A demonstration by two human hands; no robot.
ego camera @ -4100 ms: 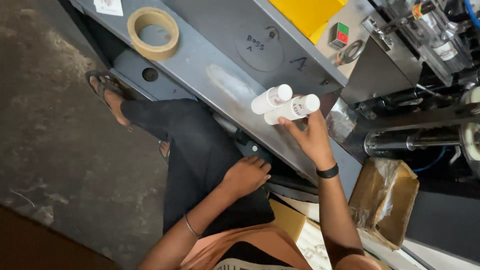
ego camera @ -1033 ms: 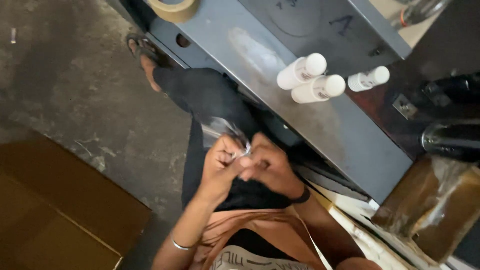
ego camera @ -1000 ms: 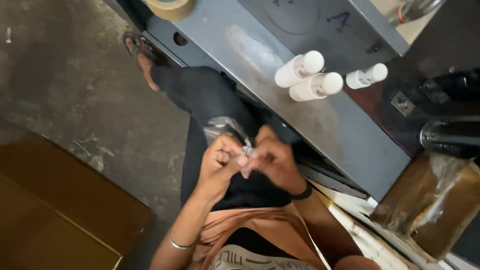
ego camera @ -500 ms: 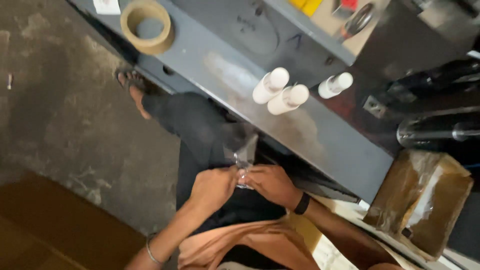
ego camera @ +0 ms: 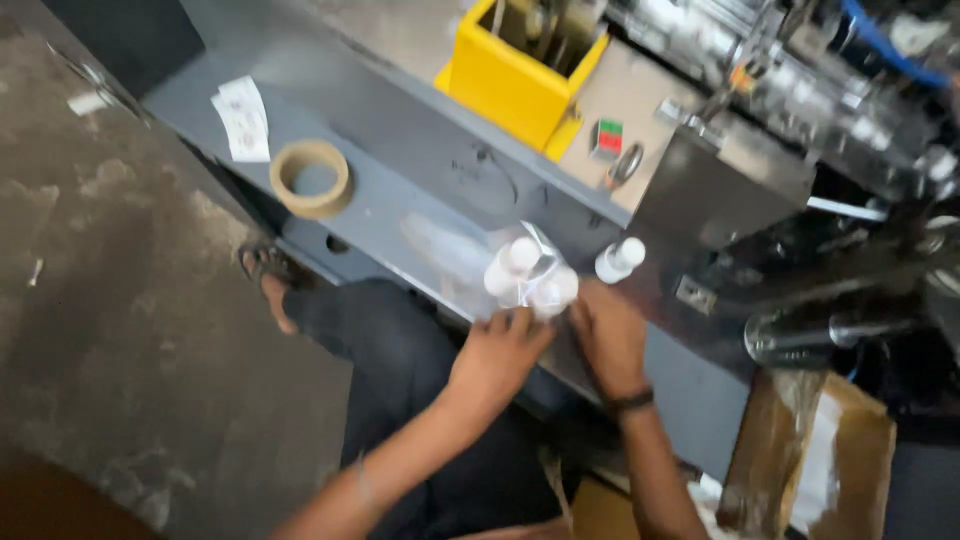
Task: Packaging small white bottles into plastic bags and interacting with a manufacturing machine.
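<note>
Two white bottles (ego camera: 530, 275) stand on the grey ledge (ego camera: 400, 200), inside a thin clear bag (ego camera: 540, 262); light, slippery film, best held at its mouth. Left hand (ego camera: 500, 350) and right hand (ego camera: 608, 335) pinch its near edge. A third bottle (ego camera: 620, 260) stands right.

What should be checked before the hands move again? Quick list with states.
1. Left hand on the clear bag: ok, fingers at its lower edge.
2. Right hand beside the bag: ok, touching or nearly so.
3. Two white bottles fully inside the bag: cannot tell, picture blurred.
4. Third bottle apart, upright on the grey bench: ok.
5. Tape roll away from the hands: ok.
</note>
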